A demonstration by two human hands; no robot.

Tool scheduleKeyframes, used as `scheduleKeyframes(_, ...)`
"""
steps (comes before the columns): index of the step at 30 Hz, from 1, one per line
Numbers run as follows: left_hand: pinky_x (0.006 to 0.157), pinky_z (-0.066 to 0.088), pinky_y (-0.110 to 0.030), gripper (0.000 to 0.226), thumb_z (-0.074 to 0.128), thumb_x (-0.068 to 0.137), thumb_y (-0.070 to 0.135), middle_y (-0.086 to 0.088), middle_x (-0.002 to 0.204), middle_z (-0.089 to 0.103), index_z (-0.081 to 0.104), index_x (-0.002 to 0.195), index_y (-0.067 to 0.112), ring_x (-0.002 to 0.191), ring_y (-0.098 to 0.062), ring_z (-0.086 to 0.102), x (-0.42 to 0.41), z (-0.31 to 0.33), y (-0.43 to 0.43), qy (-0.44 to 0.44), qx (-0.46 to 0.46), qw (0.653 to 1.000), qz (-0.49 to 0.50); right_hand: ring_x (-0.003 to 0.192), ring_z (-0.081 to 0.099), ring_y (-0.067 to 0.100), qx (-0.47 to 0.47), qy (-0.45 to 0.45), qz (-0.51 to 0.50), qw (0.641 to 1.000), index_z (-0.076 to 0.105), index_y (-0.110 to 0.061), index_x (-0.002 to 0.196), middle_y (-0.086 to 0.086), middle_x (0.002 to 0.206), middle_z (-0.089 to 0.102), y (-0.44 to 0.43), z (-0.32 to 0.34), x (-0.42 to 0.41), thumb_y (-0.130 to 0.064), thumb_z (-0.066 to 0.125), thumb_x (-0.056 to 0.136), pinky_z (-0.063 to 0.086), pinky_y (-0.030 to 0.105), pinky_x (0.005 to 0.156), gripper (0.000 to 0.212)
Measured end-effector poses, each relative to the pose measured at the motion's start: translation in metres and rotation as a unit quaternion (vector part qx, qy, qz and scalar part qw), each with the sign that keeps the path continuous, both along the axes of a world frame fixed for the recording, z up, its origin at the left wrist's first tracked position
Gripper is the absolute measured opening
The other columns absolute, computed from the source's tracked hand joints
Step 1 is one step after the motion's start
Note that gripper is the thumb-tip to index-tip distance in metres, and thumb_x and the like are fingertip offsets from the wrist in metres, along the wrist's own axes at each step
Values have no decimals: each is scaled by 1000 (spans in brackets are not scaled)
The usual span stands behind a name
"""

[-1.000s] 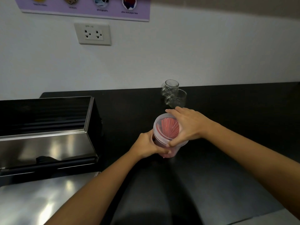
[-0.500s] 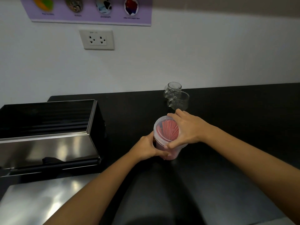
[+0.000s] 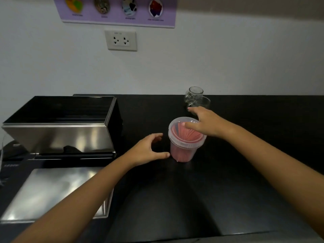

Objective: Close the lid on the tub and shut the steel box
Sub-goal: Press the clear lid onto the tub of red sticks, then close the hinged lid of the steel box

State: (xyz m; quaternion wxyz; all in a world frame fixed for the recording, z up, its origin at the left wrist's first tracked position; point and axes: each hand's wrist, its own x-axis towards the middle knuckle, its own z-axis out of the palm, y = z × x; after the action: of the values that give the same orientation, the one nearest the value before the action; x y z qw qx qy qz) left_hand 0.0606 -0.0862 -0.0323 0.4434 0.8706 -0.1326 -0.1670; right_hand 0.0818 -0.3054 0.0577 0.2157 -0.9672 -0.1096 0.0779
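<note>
A clear plastic tub (image 3: pixel 184 151) full of red packets stands upright on the black counter, with its clear lid (image 3: pixel 177 137) sitting on its rim. My left hand (image 3: pixel 149 149) is open just to the tub's left, its thumb tip almost at the tub's wall, holding nothing. Over the lid's far right edge hovers my right hand (image 3: pixel 206 123), fingers spread. The steel box (image 3: pixel 57 137) stands at the left with its door (image 3: pixel 52 190) folded down flat toward me.
Two empty glass jars (image 3: pixel 196 99) stand just behind my right hand near the wall. A wall socket (image 3: pixel 121 40) and a purple poster (image 3: pixel 115 9) are on the white wall. The black counter (image 3: pixel 245 163) stretches to the right.
Both hands gripped the tub and pressed the lid before; now my left hand has let go and drawn left, and my right hand has lifted off toward the jars.
</note>
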Motion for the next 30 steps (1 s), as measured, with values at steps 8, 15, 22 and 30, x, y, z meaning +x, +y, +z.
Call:
scheduleKeyframes(8, 108, 35, -33, 60, 69, 74, 39, 4, 132, 52, 46, 128, 28, 123, -6, 45, -38, 5, 48, -13, 1, 1000, -9, 120, 41, 15, 65, -37, 32, 997, 45, -24, 127, 1, 136, 43, 35, 11, -31, -45, 54, 82, 32, 27, 91, 51)
scheduleKeyframes(15, 93, 36, -15, 48, 65, 78, 40, 13, 126, 54, 50, 123, 32, 117, 1, 45, -54, 3, 116, -59, 67, 994, -60, 113, 46, 14, 45, -60, 20, 997, 47, -27, 124, -3, 132, 46, 87, 6, -47, -48, 53, 81, 30, 24, 85, 48)
scheduleKeyframes(22, 102, 36, -24, 36, 63, 82, 33, 7, 122, 59, 58, 116, 27, 116, -7, 51, -68, 6, 184, -132, 64, 983, -107, 97, 48, 12, 77, -72, -48, 993, 47, -24, 124, 0, 132, 45, 148, -5, -69, -41, 53, 84, 35, 25, 78, 44)
scheduleKeyframes(30, 93, 13, 6, 40, 61, 83, 32, 19, 123, 46, 53, 123, 28, 123, 4, 33, -97, -14, 273, -193, 66, 978, -46, 113, 49, 15, 177, -17, -149, 973, 51, -15, 123, 6, 125, 54, 207, -63, -109, -30, 55, 86, 34, 24, 92, 40)
